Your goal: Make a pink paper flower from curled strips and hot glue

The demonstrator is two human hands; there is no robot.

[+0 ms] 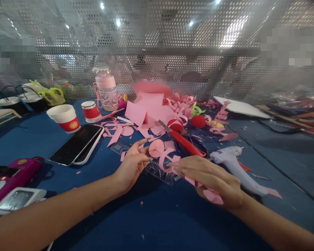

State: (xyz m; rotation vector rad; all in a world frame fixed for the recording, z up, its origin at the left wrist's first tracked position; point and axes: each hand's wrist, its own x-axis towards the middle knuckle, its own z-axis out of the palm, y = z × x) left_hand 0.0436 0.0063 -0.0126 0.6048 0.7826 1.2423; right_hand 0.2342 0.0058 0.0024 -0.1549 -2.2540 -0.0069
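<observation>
Left hand: your left hand [132,163] has its thumb and fingers drawn narrow around the edge of a pink paper disc [156,149].
Right hand: your right hand [216,179] has its fingers extended close together, holding a pink paper strip [165,161]; one end curls toward the disc, another part shows below your palm.
Paper disc: at your left fingertips, facing you, just left of the strip's curl.
Stencil: a clear plastic stencil [161,173] lies on the blue table [157,223], just below your left fingertips.
Cutting tool: a red-handled cutting tool [189,143] lies just beyond your right fingers.
Glue gun: a white glue gun [237,168] lies right of your right knuckles.
Pink sheets: pink paper sheets [153,104] rest beyond both hands' fingers.
Phone: a black-screened smartphone [74,144] lies left of your left fingers.
</observation>
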